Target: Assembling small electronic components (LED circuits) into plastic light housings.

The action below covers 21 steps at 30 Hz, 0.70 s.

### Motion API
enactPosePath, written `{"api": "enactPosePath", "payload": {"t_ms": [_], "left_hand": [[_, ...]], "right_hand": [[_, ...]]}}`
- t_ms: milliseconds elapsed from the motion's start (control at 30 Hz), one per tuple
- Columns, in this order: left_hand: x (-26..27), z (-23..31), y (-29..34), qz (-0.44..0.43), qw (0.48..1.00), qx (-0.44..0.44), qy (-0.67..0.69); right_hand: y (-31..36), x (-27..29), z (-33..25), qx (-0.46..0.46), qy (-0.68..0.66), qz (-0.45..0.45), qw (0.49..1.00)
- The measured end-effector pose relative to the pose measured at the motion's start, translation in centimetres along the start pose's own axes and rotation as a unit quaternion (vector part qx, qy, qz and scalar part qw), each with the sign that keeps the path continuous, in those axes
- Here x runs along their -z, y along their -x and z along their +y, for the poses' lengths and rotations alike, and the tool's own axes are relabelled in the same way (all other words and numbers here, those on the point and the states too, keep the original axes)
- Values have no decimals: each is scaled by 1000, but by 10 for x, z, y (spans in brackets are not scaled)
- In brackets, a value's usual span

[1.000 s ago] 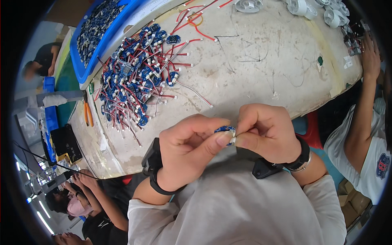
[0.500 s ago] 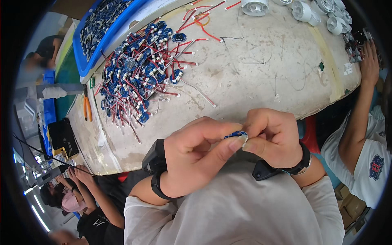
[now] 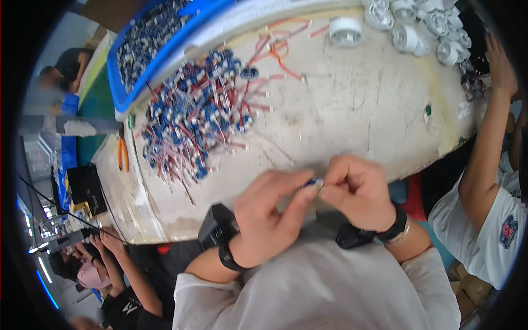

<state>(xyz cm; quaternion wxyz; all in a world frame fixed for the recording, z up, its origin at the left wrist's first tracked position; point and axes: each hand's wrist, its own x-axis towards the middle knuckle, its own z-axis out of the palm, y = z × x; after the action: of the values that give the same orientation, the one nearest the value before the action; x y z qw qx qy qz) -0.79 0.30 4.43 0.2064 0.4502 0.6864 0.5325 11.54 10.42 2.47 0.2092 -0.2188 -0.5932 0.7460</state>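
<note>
Between the thumb and fingers of my left hand is a small blue circuit board, held just above the table's near edge. My right hand is closed in a pinch right beside it, its fingertips at the board's whitish edge. What those right fingertips hold is hidden and blurred. Beyond my left hand lies a heap of blue circuit boards with white connectors and red and white wires, spread over the tabletop.
A blue bin full of small boards stands at the far left. Orange-handled pliers lie near the left edge. White round plastic parts gather at the far right. A co-worker's arm reaches in at right; other people sit at left.
My view has shifted a little, so the table and heap sit slightly lower and right. Both hands stay together at the circuit board, with the right one lower and slightly further left in view.
</note>
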Motion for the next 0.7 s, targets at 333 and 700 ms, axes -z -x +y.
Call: {"api": "enactPosePath", "payload": {"t_ms": [333,700], "left_hand": [[83,-13,-63,161,986,8,-46],[58,-11,-177,-100,908,-143,-382]], "right_hand": [[-9,20,-6,177,122,61,975],[-16,33,0,108,181,-7,978]]}}
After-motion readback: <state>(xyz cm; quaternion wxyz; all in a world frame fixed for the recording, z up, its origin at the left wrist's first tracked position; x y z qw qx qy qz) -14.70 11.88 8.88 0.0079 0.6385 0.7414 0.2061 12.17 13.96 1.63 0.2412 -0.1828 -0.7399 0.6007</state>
